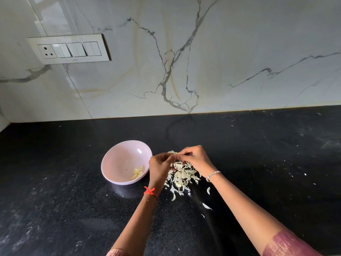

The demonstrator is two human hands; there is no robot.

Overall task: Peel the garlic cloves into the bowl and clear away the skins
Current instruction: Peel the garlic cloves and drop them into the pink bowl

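Observation:
A pale pink bowl [118, 159] stands on the black counter with several peeled garlic cloves [138, 173] at its lower right. Just right of it, my left hand [160, 167] and my right hand [195, 157] meet above a heap of white garlic skins [181, 177]. Both hands pinch a small garlic clove [174, 155] between their fingertips; most of the clove is hidden by the fingers. A few loose skins [207, 206] lie nearer me on the counter.
The black counter [267, 154] runs to a marble wall with a switch panel [69, 48] at upper left. Small white flecks dot the counter's right side.

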